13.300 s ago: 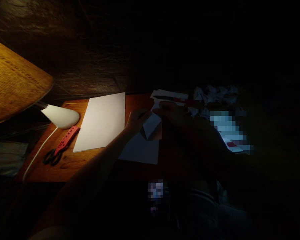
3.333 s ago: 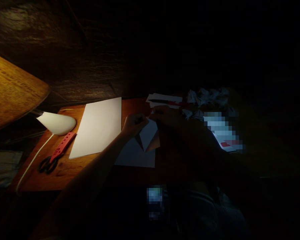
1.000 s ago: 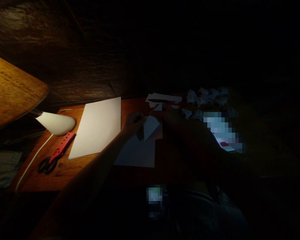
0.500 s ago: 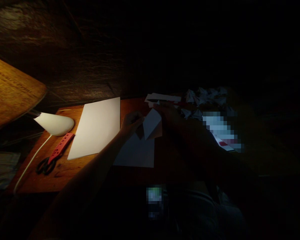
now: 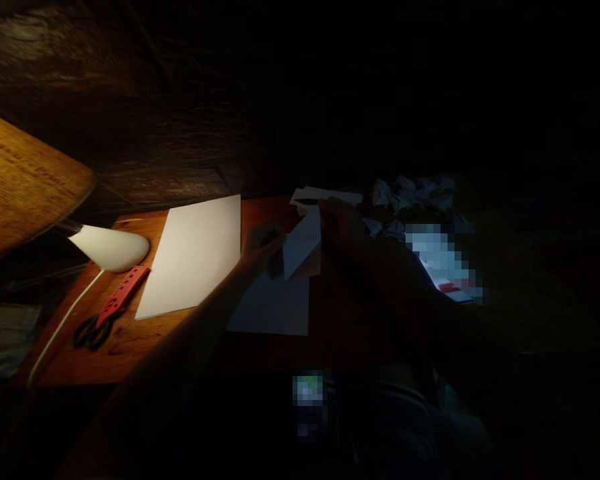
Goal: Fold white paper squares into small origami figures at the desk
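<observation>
A small piece of white paper (image 5: 300,247) with a diagonal fold is held up between my two hands. My left hand (image 5: 261,243) pinches its left edge between thumb and fingers. At its upper right corner, my right hand (image 5: 337,217) is closed on the paper, though deep shadow hides most of those fingers. Below lies a larger flat sheet of paper (image 5: 275,307), partly covered by my left forearm. To the left, a brightly lit stack of white paper (image 5: 193,260) rests on the wooden table (image 5: 125,353).
A lamp (image 5: 113,248) with a tan shade stands at the left, its white cord trailing down. Scissors with black handles (image 5: 93,331) and a red cover lie beside it. Several folded paper pieces (image 5: 413,193), paper strips (image 5: 347,197) and a lit, blurred-out screen (image 5: 443,263) are at the right.
My right hand has moved slightly right and up along the paper's edge. The small paper has tilted, with its upper corner now pointing higher. My left hand stays almost in place.
</observation>
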{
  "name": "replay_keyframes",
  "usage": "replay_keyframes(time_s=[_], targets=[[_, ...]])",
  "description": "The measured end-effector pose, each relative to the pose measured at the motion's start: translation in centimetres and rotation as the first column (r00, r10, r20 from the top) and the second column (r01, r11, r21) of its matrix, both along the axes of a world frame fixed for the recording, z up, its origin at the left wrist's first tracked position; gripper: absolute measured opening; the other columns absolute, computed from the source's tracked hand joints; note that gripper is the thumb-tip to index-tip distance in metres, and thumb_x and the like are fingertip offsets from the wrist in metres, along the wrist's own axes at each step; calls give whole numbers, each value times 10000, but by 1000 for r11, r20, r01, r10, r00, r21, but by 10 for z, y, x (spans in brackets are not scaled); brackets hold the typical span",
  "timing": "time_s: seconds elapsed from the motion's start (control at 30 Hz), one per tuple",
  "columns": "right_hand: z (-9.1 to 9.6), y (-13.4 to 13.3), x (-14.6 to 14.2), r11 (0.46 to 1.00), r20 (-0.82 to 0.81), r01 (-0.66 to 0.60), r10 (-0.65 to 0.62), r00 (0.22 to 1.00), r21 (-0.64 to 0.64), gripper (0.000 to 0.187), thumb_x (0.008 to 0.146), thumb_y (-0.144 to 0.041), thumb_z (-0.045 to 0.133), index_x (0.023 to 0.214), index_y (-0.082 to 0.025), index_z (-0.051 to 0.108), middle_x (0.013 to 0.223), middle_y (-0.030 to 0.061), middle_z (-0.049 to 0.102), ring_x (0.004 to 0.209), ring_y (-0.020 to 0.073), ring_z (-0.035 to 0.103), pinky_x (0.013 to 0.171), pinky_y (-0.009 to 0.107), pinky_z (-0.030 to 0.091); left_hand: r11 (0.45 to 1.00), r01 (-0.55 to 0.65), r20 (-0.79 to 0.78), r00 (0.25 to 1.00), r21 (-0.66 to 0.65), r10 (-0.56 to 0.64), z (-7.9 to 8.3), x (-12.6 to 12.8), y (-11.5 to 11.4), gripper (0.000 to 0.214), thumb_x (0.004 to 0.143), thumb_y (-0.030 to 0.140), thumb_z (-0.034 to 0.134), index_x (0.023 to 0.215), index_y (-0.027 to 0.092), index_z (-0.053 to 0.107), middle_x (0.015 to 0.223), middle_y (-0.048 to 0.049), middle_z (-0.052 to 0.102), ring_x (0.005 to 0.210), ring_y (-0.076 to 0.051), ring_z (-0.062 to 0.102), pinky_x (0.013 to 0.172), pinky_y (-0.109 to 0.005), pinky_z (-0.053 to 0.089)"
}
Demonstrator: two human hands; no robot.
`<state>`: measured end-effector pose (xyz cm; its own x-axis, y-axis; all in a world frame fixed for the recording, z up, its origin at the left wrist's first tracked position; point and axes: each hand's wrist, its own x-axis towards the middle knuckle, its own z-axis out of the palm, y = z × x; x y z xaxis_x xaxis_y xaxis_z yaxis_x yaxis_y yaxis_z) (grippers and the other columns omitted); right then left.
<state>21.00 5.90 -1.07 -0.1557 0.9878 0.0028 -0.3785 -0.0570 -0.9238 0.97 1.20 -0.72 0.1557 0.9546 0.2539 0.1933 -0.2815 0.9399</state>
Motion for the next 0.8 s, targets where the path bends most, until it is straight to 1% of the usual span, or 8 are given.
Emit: replay_keyframes(time_s=[0.13,0.23,0.33,0.4,0.47,0.63,0.73,0.8], targets=[[-1,2,0,997,-61,24,-29,998,-78,383,812,-403,835,677,-229,521,631,-53,491,579,100,458,566,254,381,1000,-18,-5,1000,18,18,-1,0,1,204,724,357,686,650,203,576,573,43,490,532,-103,419,512,-240,324],[-2,-1,-1,998,-62,-5,0,998,-70,423,771,-519,857,722,-240,542,648,-51,512,598,113,479,561,261,382,1000,-10,0,1000,28,10,0,1,1,205,729,357,691,650,202,584,580,36,507,532,-104,434,512,-243,333],[-2,-3,-2,999,-56,-16,14,998,-39,461,698,-557,894,755,-242,561,701,-44,550,644,122,519,594,274,415,1000,-21,1,1000,6,21,1,1,0,205,727,356,705,655,201,592,568,39,498,525,-103,422,510,-242,330],[-2,-4,-1,1000,-37,-13,12,999,-23,451,682,-544,900,787,-241,583,733,-41,564,671,127,539,613,281,432,1000,-31,-5,1000,0,31,1,1,-1,214,727,364,711,656,201,592,568,39,495,530,-105,419,510,-241,322],[-3,-3,-1,1000,-16,-24,24,1000,-10,426,681,-518,892,781,-238,587,727,-41,553,667,125,533,601,279,419,1000,-28,-12,1000,6,28,1,1,-1,216,733,367,707,660,200,592,577,37,495,540,-106,419,514,-242,315],[-5,-1,-1,1000,-36,-13,14,999,19,357,672,-409,837,662,-236,525,638,-53,485,598,107,447,555,263,347,1000,-14,-14,1000,12,14,1,1,-1,201,730,364,686,668,200,589,586,40,489,544,-107,426,516,-245,320],[-2,-3,-1,999,-15,4,-4,1000,34,276,713,-356,777,663,-238,533,653,-41,489,616,118,443,563,266,348,1000,-1,-9,1000,23,2,1,1,-1,206,741,362,680,661,197,587,594,30,513,553,-111,473,517,-244,348],[1,-6,0,999,15,22,-23,1000,44,237,753,-321,746,676,-243,537,675,-32,486,650,132,454,586,274,366,1000,7,6,1000,-5,-6,1,1,-2,209,747,357,687,659,198,583,582,26,533,526,-107,488,494,-236,345]])
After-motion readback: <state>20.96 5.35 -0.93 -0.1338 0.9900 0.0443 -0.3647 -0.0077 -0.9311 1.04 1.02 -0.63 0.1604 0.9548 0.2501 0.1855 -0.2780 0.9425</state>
